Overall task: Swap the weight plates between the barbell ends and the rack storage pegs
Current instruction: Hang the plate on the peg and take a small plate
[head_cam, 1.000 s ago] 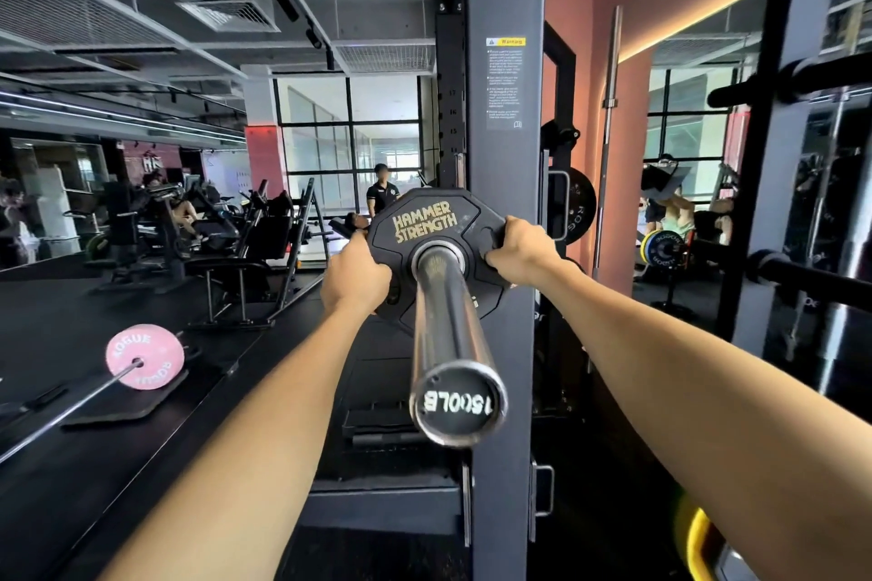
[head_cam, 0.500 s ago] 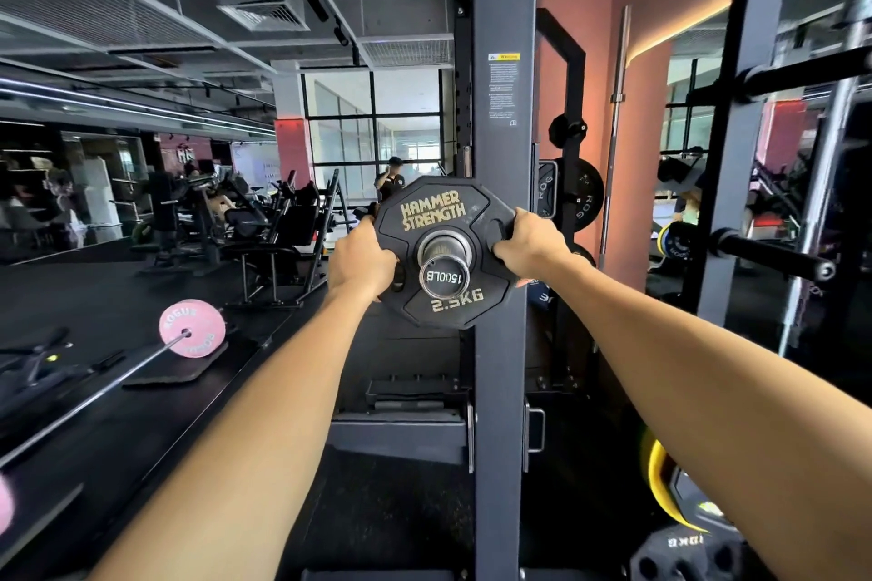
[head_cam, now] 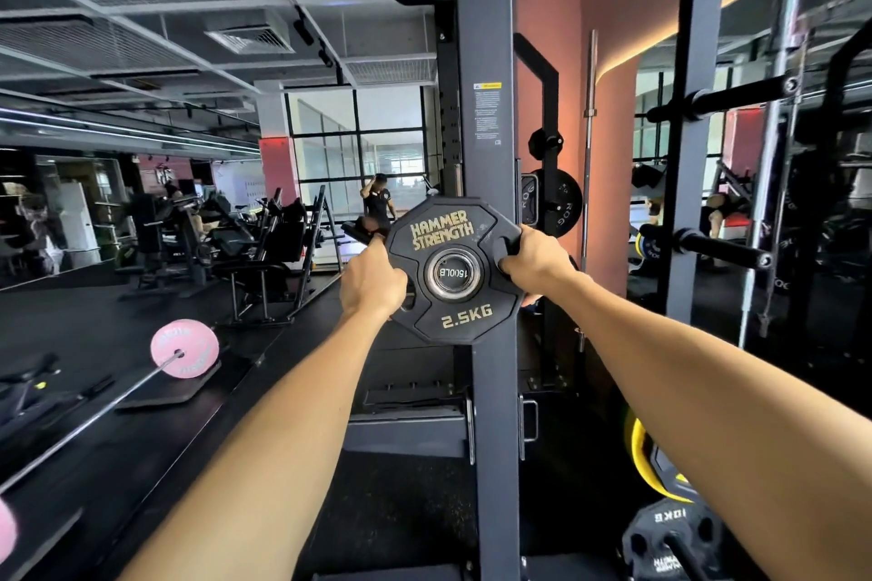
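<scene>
Both hands, left hand (head_cam: 373, 281) and right hand (head_cam: 535, 257), grip 2.5KG plate (head_cam: 453, 321); barbell end (head_cam: 453, 273) fills its hole.

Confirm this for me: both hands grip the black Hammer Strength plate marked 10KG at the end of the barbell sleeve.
Not quite. The plate reads 2.5KG, not 10KG, as the head view shows. The rest stands: the left hand and right hand grip its sides at the barbell sleeve end.

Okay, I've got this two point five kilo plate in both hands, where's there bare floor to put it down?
Bare black floor lies between your forearms, bordered by the rack upright. Another open stretch lies left of your left hand, between the pink plate and the benches. Lower right is crowded: a yellow plate and a 10 kg plate.
</scene>
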A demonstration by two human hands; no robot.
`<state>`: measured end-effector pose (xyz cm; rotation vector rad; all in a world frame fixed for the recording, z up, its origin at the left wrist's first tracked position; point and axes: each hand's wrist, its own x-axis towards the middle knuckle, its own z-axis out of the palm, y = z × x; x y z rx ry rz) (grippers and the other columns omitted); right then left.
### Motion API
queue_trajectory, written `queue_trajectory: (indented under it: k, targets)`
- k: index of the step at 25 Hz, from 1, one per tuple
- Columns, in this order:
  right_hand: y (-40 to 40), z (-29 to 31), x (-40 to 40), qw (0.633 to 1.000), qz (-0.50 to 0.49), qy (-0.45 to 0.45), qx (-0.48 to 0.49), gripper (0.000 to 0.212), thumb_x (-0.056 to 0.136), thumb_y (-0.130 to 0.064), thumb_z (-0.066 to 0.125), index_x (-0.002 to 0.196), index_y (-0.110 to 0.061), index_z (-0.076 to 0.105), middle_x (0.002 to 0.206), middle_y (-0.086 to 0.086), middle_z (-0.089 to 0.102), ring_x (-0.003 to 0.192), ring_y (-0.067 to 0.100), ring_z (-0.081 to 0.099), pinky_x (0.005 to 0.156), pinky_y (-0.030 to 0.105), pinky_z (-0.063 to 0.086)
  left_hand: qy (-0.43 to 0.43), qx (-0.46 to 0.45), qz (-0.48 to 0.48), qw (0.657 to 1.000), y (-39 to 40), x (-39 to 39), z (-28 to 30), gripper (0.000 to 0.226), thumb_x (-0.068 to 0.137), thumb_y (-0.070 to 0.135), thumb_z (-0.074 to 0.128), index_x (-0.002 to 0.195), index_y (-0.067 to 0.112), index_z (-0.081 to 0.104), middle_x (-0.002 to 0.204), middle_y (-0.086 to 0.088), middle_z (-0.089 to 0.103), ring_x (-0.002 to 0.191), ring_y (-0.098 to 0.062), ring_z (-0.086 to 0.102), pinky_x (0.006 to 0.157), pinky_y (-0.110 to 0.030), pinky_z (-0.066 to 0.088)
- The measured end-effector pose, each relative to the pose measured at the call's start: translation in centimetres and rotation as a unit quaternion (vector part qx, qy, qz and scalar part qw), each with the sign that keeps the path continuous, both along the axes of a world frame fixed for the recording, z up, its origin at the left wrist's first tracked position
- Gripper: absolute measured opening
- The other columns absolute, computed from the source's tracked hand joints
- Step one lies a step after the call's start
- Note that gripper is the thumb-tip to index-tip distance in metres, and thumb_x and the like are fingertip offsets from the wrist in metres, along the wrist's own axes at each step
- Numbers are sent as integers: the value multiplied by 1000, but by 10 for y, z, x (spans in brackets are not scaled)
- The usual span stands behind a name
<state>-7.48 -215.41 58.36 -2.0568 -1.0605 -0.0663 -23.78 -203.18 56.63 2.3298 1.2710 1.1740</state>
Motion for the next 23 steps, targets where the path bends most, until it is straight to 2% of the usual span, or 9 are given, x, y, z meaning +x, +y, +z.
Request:
queue_trajectory:
  k: [4, 8, 10, 12, 16, 18, 21, 23]
  targets:
    - [-18, -4, -16, 998, -11, 44, 50, 25, 81, -12, 52, 105, -11, 58, 102, 11, 64, 66, 30, 67, 45, 32, 56, 14, 44, 4, 999, -19, -13, 11, 27, 86, -4, 46, 110, 7, 51, 79, -6, 53, 69, -26, 51, 56, -33, 38]
    - [-43, 17, -21, 998, -29, 6, 56, 19, 80, -13, 52, 98, -11, 59, 99, 11, 65, 76, 32, 67, 59, 34, 57, 7, 68, -3, 998, -41, -20, 30, 26, 88, -2, 50, 112, 7, 52, 74, -4, 50, 54, -16, 42, 47, -28, 32]
    - [-60, 32, -18, 997, -35, -12, 67, 12, 80, -12, 54, 91, -11, 57, 98, 13, 66, 84, 34, 65, 73, 38, 56, 1, 74, -13, 997, -54, -16, 47, 22, 88, -2, 51, 108, 7, 52, 76, -5, 49, 54, -14, 41, 44, -27, 28]
    - [-76, 44, -11, 996, -35, -16, 78, 9, 80, -11, 54, 89, -10, 58, 96, 14, 66, 86, 35, 65, 79, 43, 57, 8, 82, -20, 996, -69, -9, 64, 20, 84, -2, 54, 102, 7, 54, 77, -6, 51, 55, -15, 41, 44, -27, 28]
    - [-115, 64, 23, 995, -40, -47, 82, 6, 82, -10, 54, 79, -7, 58, 93, 16, 67, 83, 34, 65, 74, 39, 57, 7, 75, -42, 996, -98, 29, 85, 33, 66, -3, 66, 95, 9, 58, 81, -8, 58, 57, -19, 45, 46, -26, 32]
    - [-135, 71, 46, 994, -40, -58, 81, 10, 83, -10, 53, 74, -8, 56, 88, 14, 65, 79, 33, 63, 67, 34, 54, -3, 84, -44, 996, -115, 56, 89, 25, 72, -2, 61, 94, 10, 58, 87, -10, 61, 59, -20, 47, 50, -27, 36]
    - [-169, 76, 93, 994, -44, -67, 78, 18, 84, -8, 53, 67, -10, 52, 82, 10, 62, 73, 29, 60, 62, 31, 49, -20, 105, -40, 993, -145, 103, 93, 18, 82, 1, 52, 97, 10, 54, 90, -9, 57, 70, -26, 51, 57, -31, 37]
    - [-188, 81, 125, 993, -45, -69, 79, 10, 84, -9, 54, 74, -7, 56, 83, 11, 62, 73, 28, 60, 61, 29, 46, -26, 112, -47, 992, -165, 133, 95, 17, 82, 2, 50, 97, 10, 52, 92, -11, 56, 75, -30, 51, 60, -33, 38]
